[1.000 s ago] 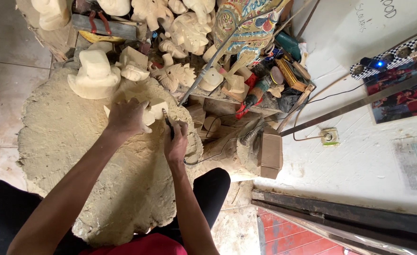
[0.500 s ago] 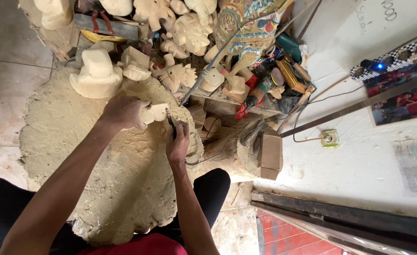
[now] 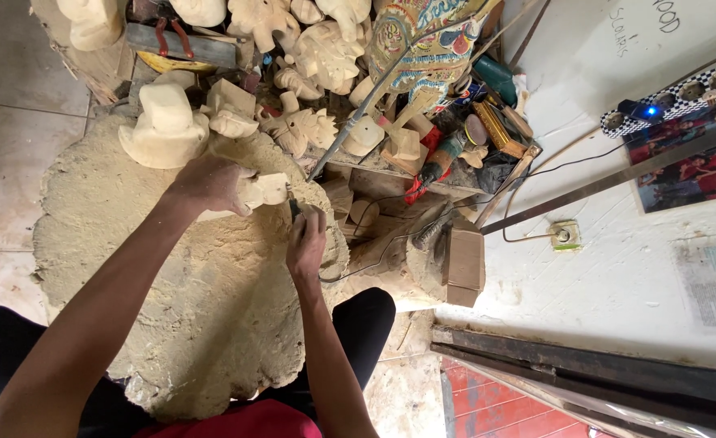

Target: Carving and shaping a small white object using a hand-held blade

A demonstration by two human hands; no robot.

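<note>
My left hand (image 3: 209, 183) grips a small pale wooden carving (image 3: 265, 191) and holds it down on a sawdust-covered work mat (image 3: 171, 324). Right beside it, my right hand (image 3: 308, 242) is closed around a dark powered carving tool (image 3: 295, 209) whose tip points at the carving's right end. A thin black cord (image 3: 374, 251) runs from the tool toward the right. Both forearms reach in from the bottom of the view.
A pale hat-shaped wooden carving (image 3: 163, 126) stands at the mat's far edge. Behind it a low shelf holds several unpainted carvings (image 3: 317, 49), a painted mask (image 3: 411, 49) and hand tools (image 3: 455, 146). A wall socket (image 3: 565, 235) sits on the white wall at right.
Both hands and the carving have shifted slightly as the work goes on; the carving now shows more to the right of my left hand. The grips are unchanged.
</note>
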